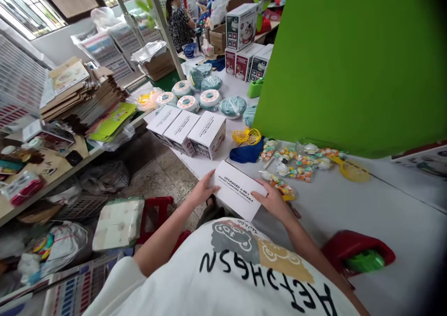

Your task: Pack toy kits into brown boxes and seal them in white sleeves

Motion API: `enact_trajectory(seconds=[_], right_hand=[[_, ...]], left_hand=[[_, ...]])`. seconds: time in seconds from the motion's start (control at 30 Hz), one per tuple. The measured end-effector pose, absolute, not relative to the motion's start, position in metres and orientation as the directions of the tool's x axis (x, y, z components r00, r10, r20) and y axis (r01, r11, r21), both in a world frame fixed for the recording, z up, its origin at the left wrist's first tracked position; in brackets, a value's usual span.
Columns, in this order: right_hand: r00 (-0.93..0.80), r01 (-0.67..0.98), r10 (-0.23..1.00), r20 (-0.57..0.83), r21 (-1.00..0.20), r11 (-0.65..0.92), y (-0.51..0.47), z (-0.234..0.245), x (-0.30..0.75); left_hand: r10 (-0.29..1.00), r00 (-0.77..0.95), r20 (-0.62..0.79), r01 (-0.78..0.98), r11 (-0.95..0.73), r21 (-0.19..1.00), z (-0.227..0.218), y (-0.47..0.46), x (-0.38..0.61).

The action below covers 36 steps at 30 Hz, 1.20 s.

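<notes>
Between my two hands is a white cardboard box (234,192), its printed face reading "Upgraded 2-in-1 Rocket Launcher Turntable" turned up toward me. My left hand (204,189) grips its left end, thumb on the printed face. At the right end my right hand (272,197) is closed on the box as well, with the thumb over the edge. The box is at the front edge of the white table (335,204). Just beyond it lie a dark blue cloth-like piece (247,153) and yellow net scoops (246,136).
Three similar boxes (188,132) stand in a row at the left. Behind them are round turntable parts (210,99). Bagged small toys (291,160) lie to the right, below a green panel (349,64). A red bin (359,250) sits near right. A person (179,22) sits farther back.
</notes>
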State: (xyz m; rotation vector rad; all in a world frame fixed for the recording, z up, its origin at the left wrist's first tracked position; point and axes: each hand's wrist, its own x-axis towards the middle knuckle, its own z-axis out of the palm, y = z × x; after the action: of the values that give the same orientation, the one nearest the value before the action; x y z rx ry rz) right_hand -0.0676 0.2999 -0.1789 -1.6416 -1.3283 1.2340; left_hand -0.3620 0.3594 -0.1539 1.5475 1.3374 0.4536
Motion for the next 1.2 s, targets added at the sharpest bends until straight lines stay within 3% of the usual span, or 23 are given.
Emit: enact_trajectory(seconds=[0.13,0.2,0.3,0.37,0.47,0.53,0.6,0.73,0.97,1.2], right_hand=[[0.167,0.254,0.933,-0.318,-0.9,-0.353,0.292,-0.181,-0.073],[0.236,0.247,0.923,-0.304,-0.9,-0.36,0.288,-0.182,-0.076],[0.202,0.175,0.933,-0.297,-0.927,-0.333,0.28,-0.181,-0.082],[0.112,0.108,0.942,-0.315,-0.939,-0.327,0.275,-0.179,-0.088],[0.04,0.102,0.947,-0.319,-0.941,-0.322,0.273,-0.178,-0.099],[0.048,0.091,0.951,-0.304,-0.947,-0.308,0.275,-0.178,-0.105],[0.045,0.029,0.957,-0.288,-0.957,-0.289,0.279,-0.181,-0.109],[0.02,-0.073,0.96,-0.279,-0.958,-0.277,0.284,-0.192,-0.111],[0.305,-0.227,0.861,-0.407,-0.909,-0.349,0.297,-0.206,-0.111],[0.255,-0.264,0.902,-0.348,-0.923,-0.281,0.309,-0.212,-0.118]], left_hand=[[0.916,-0.042,-0.399,0.565,0.351,0.747,-0.164,0.359,-0.347],[0.894,-0.088,-0.439,0.496,0.421,0.759,-0.165,0.369,-0.332],[0.959,-0.021,-0.284,0.459,0.262,0.849,-0.155,0.393,-0.307],[0.977,0.116,-0.181,0.564,0.085,0.821,-0.143,0.405,-0.291],[0.898,0.346,-0.27,0.809,-0.141,0.57,-0.125,0.407,-0.274],[0.859,0.366,-0.359,0.896,-0.22,0.385,-0.118,0.399,-0.266],[0.849,0.355,-0.39,0.924,-0.255,0.285,-0.114,0.391,-0.26],[0.81,0.372,-0.453,0.928,-0.305,0.215,-0.115,0.386,-0.251],[0.77,0.374,-0.517,0.925,-0.351,0.146,-0.12,0.393,-0.24],[0.754,0.317,-0.575,0.942,-0.319,0.1,-0.114,0.398,-0.229]])
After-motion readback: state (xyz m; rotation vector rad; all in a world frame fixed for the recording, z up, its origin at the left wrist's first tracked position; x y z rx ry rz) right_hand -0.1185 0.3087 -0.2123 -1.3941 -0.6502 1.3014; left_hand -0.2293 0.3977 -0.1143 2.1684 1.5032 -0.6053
